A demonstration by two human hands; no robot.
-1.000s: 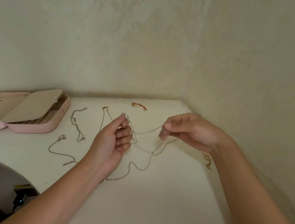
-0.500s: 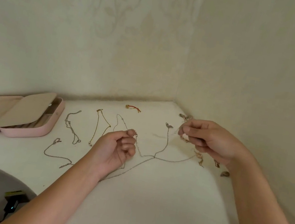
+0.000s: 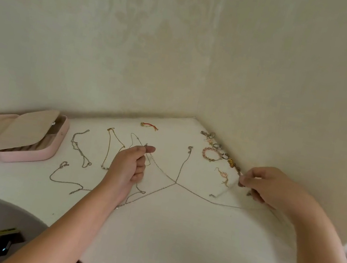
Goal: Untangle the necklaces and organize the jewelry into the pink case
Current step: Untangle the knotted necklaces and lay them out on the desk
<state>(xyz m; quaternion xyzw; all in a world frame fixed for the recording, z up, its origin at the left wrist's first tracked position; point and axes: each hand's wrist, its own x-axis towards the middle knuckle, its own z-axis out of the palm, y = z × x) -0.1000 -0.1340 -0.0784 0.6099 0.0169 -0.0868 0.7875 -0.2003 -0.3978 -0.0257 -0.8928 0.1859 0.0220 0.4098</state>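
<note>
Left hand: over the middle of the tabletop; thumb and forefinger pinch one strand of the tangled chains, other fingers curled in.
Right hand: near the right wall, raised a little off the surface; fingertips pinch a thin strand end, fingers curled round it.
Tangled chains: lie between the two hands; four strands meet at one knot. One strand runs up to the left hand, one straight back to a small clasp, one forward and left under the left wrist, one right in a long curve toward the right hand.
Case: pink, open, at the left edge of the tabletop, well apart from the knot; a beige flap lies across its compartments.
Loose chains: three, laid out singly between case and left hand; silver, gold, silver nearest the front edge.
Red bracelet: at the back, near the rear wall.
Bead bracelet: pink, round, near the right wall.
Rings: a row of small pieces along the right wall; kinds too small to tell apart.
Earring: gold, just left of the right hand.
</note>
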